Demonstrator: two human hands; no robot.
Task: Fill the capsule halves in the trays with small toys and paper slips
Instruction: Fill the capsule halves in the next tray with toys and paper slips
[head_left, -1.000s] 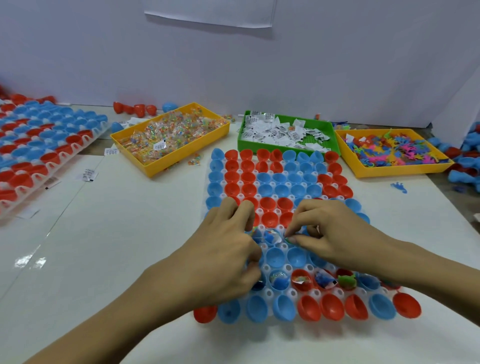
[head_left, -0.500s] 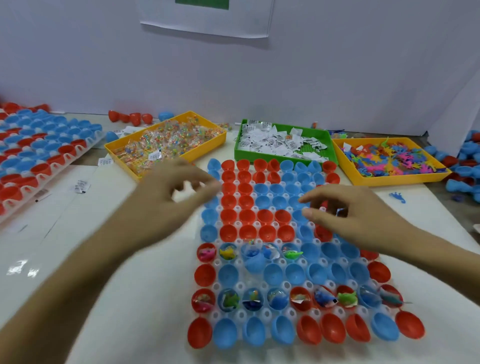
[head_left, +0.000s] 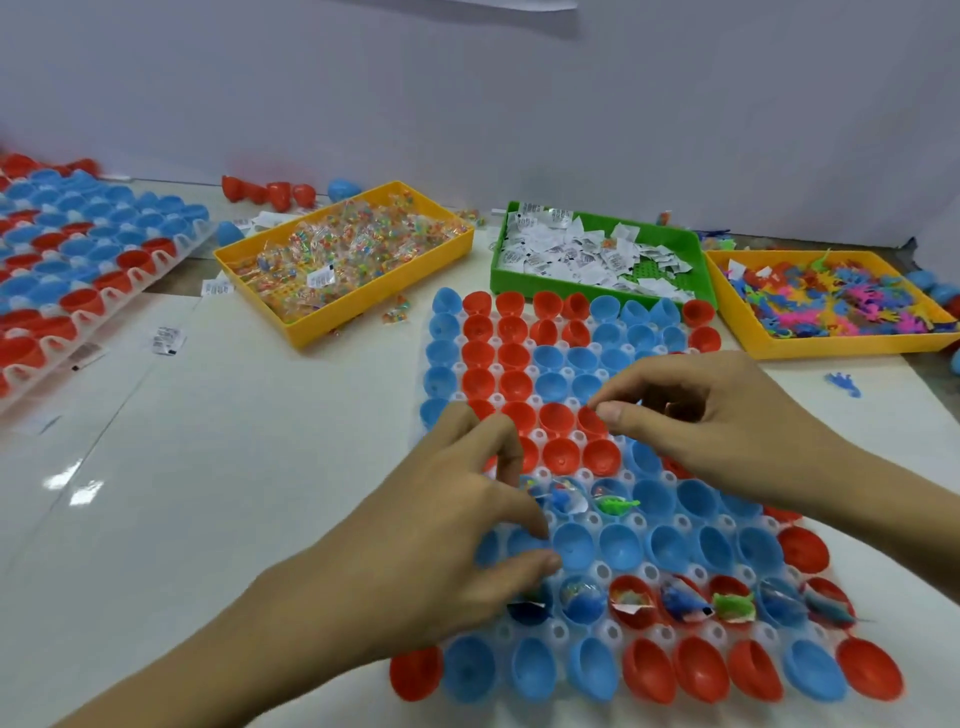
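Observation:
A white tray (head_left: 603, 571) of red and blue capsule halves lies in front of me. One near row (head_left: 732, 605) holds toys and slips, and so do a few cups higher up, one with a green toy (head_left: 615, 504). My left hand (head_left: 441, 545) hovers over the tray's left side, its fingers curled down by the filled cups, with a white paper slip at its fingertips. My right hand (head_left: 717, 426) is over the tray's middle, thumb and forefinger pinched together; something small and dark sits inside its curled fingers.
Behind the tray stand a yellow bin of clear bead packets (head_left: 363, 306), a green bin of paper slips (head_left: 498, 270) and a yellow bin of coloured toys (head_left: 831, 348). A second capsule tray (head_left: 78, 270) is at far left. A loose blue toy (head_left: 844, 384) lies at right.
My left hand rose toward the bins with something white, then came back down over the tray's left cups. My right hand shifted a little back and right.

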